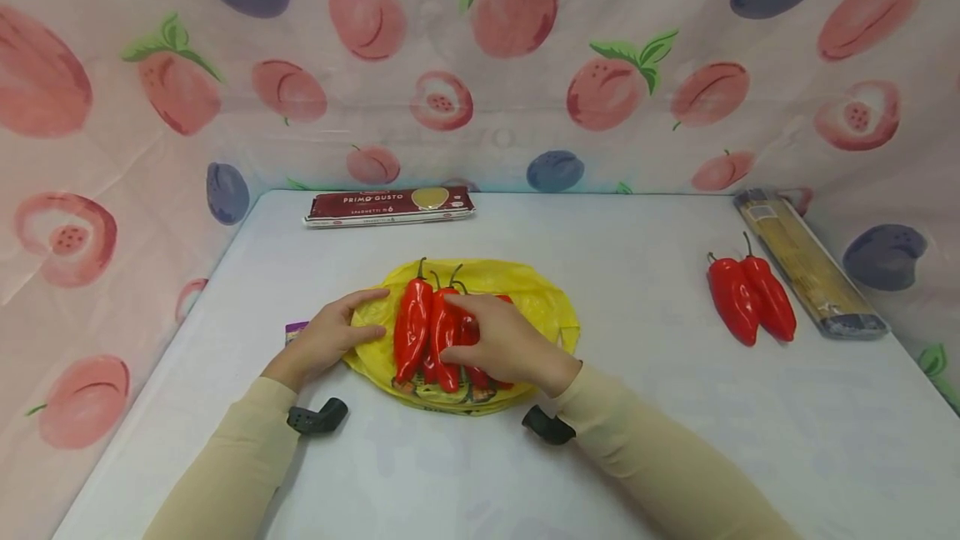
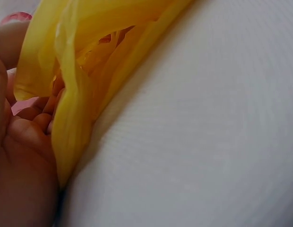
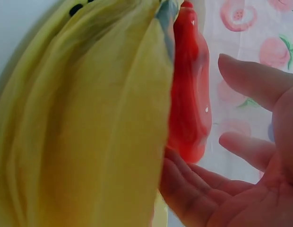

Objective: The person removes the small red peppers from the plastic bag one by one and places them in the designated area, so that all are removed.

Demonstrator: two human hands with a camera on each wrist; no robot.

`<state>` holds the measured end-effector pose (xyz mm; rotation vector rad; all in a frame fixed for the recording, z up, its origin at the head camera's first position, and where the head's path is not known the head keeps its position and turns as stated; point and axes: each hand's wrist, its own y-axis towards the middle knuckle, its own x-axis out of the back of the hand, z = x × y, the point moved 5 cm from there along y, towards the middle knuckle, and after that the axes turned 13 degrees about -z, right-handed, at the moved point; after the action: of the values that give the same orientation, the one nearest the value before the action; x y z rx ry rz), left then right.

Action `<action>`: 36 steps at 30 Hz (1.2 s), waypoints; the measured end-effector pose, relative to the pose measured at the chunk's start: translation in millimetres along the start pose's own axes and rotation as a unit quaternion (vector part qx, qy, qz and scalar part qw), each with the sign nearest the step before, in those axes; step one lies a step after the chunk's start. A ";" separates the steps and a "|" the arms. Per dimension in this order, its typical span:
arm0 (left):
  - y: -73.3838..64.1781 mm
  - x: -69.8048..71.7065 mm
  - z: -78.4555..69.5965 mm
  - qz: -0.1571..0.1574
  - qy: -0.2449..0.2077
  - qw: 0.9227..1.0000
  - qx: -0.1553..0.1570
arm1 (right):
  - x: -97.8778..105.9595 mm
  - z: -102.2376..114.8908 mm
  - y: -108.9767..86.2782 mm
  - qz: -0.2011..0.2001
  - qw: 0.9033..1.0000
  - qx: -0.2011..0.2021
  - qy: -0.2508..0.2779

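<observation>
A yellow bag [image 1: 551, 298] lies on the desk [image 1: 637, 290] between the 2 hands, with a cluster of red peppers at its middle; whether every pepper is inside the plastic or some rest on top is hard to tell. The relation that counts is at the cluster's right: the middle pepper [image 1: 444, 327] lies just left of the right grip [image 1: 504, 340], long axis running near to far, stem at the far end. That grip comes in from the side, across the pepper's length, and is the nearer of the 2 to it. In the right wrist view its fingers are well spread, thumb clear of the red skin, and nothing is held; the lower fingers reach to the bag's edge.

The left pepper [image 1: 412, 330], nearly parallel, sits between the middle pepper and the left grip [image 1: 326, 338]. There the thumb and a long finger stand apart over the bag's left edge, while other fingers go behind a fold of plastic, so I cannot tell whether they pinch it.

Well off to the right lie 2 more peppers [image 1: 731, 302], just beside a clear spaghetti pack [image 1: 810, 261]; a brown spaghetti pack [image 1: 367, 205] lies beyond the bag.
</observation>
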<state>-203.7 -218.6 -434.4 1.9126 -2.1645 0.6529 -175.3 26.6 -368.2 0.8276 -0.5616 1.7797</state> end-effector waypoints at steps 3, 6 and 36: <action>0.0 0.2 0.2 -0.001 0.007 1.000 -0.001 | -4.3 2.1 2.0 0.003 1.000 -0.009 -0.011; -0.1 0.5 0.6 -0.001 0.011 1.000 -0.004 | -7.7 3.5 3.2 0.004 1.000 -0.020 -0.013; 0.4 -0.2 0.0 -0.002 0.010 1.000 -0.003 | -17.6 6.2 10.1 0.032 0.998 -0.025 -0.047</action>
<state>-204.1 -218.4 -434.6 1.8986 -2.1470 0.6619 -179.3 7.8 -377.4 0.8713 -0.6981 1.7842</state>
